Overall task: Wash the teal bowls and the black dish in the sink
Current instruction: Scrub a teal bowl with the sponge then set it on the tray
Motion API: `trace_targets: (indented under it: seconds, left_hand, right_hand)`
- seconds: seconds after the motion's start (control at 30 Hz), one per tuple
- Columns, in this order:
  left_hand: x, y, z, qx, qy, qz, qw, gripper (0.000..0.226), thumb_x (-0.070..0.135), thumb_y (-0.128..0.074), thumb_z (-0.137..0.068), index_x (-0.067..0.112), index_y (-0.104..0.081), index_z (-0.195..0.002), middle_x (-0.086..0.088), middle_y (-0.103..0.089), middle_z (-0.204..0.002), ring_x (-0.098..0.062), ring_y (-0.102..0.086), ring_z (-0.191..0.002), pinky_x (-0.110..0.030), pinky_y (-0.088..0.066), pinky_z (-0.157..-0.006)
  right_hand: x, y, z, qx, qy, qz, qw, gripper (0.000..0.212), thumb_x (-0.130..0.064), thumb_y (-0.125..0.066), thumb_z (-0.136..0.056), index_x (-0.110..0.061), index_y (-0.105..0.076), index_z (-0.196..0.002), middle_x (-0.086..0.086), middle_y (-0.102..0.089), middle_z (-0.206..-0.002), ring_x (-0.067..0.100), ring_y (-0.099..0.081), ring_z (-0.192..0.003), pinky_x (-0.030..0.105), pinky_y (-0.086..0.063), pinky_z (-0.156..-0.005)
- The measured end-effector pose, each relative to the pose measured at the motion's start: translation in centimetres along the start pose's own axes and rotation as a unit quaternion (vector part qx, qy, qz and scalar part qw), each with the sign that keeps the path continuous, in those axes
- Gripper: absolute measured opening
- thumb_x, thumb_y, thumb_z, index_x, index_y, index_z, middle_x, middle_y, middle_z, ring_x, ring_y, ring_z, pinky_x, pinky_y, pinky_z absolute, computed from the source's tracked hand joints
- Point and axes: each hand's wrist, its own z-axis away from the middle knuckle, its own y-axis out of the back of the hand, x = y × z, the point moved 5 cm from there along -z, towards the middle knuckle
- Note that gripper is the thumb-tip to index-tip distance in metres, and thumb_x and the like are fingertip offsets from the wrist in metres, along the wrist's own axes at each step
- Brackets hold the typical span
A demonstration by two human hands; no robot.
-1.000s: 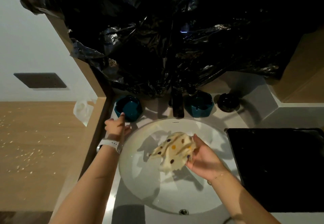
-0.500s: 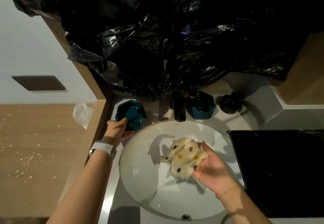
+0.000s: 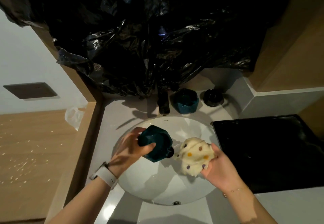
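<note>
Over sink [image 3: 157, 185], bowl [image 3: 155, 144] in left grip [image 3: 129, 147]

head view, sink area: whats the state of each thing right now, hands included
left hand: grips a faceted teal bowl, tilted over the white round sink
right hand: grips a cream cloth with coloured dots over the sink
second teal bowl: upright on the counter behind the sink
black dish: on the counter, untouched
black tap: no water visible
</note>
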Motion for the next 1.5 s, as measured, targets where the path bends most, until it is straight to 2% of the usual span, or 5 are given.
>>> trace_targets:
  seconds: [0.57, 0.93, 1.1, 1.27, 1.5]
  left_hand:
    - [6.9, -2.3, -0.6, -0.031, -0.269, -0.297, 0.916, 0.057, 0.044, -0.072, -0.082, 0.02, -0.053, -0.13, 0.001, -0.059, -0.116, -0.018, -0.057, -0.102, -0.026, -0.047, -0.082]
    - [2.8, -2.0, 0.9, -0.076, 0.058, 0.243, 0.965, 0.04, 0.046, -0.073, -0.083, 0.009, -0.073, -0.098, -0.01, -0.074, -0.097, -0.027, -0.068, -0.099, -0.041, -0.057, -0.09]
    - [2.7, -3.8, 1.6, -0.132, 0.112, 0.337, 0.925, 0.058, 0.052, -0.072, -0.077, 0.007, -0.07, -0.113, -0.012, -0.074, -0.107, -0.026, -0.069, -0.106, -0.045, -0.056, -0.094]
    - [4.2, -5.2, 0.9, -0.156, 0.174, 0.32, 0.918, 0.047, 0.045, -0.068, -0.087, 0.004, -0.072, -0.108, -0.015, -0.076, -0.102, -0.027, -0.074, -0.095, -0.04, -0.06, -0.086]
    - [5.3, -5.8, 0.0, -0.161, 0.189, 0.309, 0.918, 0.048, 0.046, -0.071, -0.084, 0.003, -0.073, -0.106, -0.016, -0.076, -0.099, -0.029, -0.074, -0.094, -0.044, -0.059, -0.088]
  right_hand:
    - [-0.6, 1.7, 1.0, 0.037, 0.006, -0.039, 0.999, 0.053, -0.044, -0.037, -0.1, -0.004, -0.055, -0.129, 0.021, -0.059, -0.13, 0.034, -0.054, -0.121, 0.045, -0.042, -0.099]
    - [-1.5, -1.5, 2.7, -0.133, 0.084, 0.068, 0.985, 0.046, 0.02, -0.054, -0.059, -0.002, -0.051, -0.1, 0.013, -0.058, -0.105, 0.024, -0.056, -0.102, 0.031, -0.041, -0.092]
    - [-1.1, -6.1, 3.6, -0.154, 0.199, 0.512, 0.821, 0.032, -0.001, -0.064, -0.087, -0.017, -0.055, -0.113, 0.002, -0.066, -0.114, 0.011, -0.063, -0.108, 0.029, -0.048, -0.1]
    - [-0.1, -8.3, 2.8, -0.171, 0.354, 0.786, 0.478, 0.027, -0.034, -0.066, -0.086, -0.012, -0.063, -0.101, 0.002, -0.057, -0.113, 0.015, -0.046, -0.112, 0.023, -0.036, -0.098]
    - [-0.2, -8.4, 2.5, -0.112, 0.387, 0.739, 0.54, 0.05, -0.056, -0.048, -0.085, -0.01, -0.064, -0.1, -0.01, -0.055, -0.093, 0.01, -0.049, -0.087, 0.009, -0.031, -0.076]
